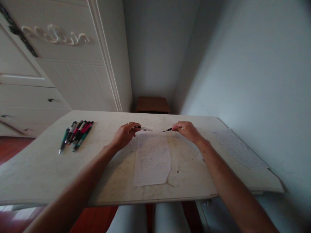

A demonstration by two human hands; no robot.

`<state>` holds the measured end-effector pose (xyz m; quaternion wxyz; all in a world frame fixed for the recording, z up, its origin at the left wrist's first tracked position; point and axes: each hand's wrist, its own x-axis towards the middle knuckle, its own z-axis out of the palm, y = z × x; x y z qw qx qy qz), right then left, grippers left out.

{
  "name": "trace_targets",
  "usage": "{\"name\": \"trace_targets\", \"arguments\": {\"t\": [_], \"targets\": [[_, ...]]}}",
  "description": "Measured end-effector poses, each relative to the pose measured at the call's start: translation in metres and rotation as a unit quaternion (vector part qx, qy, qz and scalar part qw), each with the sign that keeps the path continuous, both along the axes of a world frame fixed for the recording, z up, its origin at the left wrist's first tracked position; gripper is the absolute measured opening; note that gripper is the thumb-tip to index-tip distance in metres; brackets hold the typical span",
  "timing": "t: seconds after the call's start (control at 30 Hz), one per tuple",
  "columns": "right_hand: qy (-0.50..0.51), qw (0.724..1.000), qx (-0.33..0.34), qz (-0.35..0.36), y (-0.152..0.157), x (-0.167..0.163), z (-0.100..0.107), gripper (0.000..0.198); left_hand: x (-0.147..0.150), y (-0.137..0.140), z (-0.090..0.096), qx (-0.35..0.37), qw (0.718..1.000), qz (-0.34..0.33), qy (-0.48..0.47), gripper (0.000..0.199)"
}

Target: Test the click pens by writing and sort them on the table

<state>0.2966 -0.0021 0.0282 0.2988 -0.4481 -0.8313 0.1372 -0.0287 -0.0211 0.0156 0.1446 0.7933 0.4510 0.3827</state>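
My left hand (124, 135) is closed around a pale pen barrel (147, 129) with a dark clip, which points to the right. In my right hand (186, 130), thumb and fingers pinch a thin black pen part (167, 130), its narrow point facing left toward the barrel. A small gap separates the two pieces. Both hands hover near the top edge of a lined sheet of paper (152, 161) that carries faint handwriting and has a torn right edge. The ends of both pieces inside my fingers are hidden.
Several pens (79, 132) lie in a bunch on the left of the worn white table (107, 184). Another written sheet (239, 147) is at the right by the wall (262, 81). A white cabinet (80, 74) and a brown wooden stand (153, 104) are beyond the table.
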Motion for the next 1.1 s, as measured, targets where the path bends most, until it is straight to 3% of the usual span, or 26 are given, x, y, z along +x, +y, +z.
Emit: {"name": "trace_targets", "arguments": {"t": [0.43, 0.73, 1.1], "targets": [[-0.004, 1.0, 0.019, 0.015, 0.001, 0.005, 0.002, 0.008, -0.005, 0.003, -0.002, 0.005, 1.0, -0.018, -0.006, 0.025], [-0.004, 0.999, 0.034, 0.021, 0.002, 0.007, 0.001, 0.005, -0.009, 0.005, -0.004, 0.01, 0.999, -0.01, 0.038, 0.024], [0.012, 0.999, 0.035, 0.031, 0.003, 0.008, 0.003, 0.013, -0.013, 0.005, -0.004, -0.009, 0.995, -0.006, 0.099, 0.02]]}}
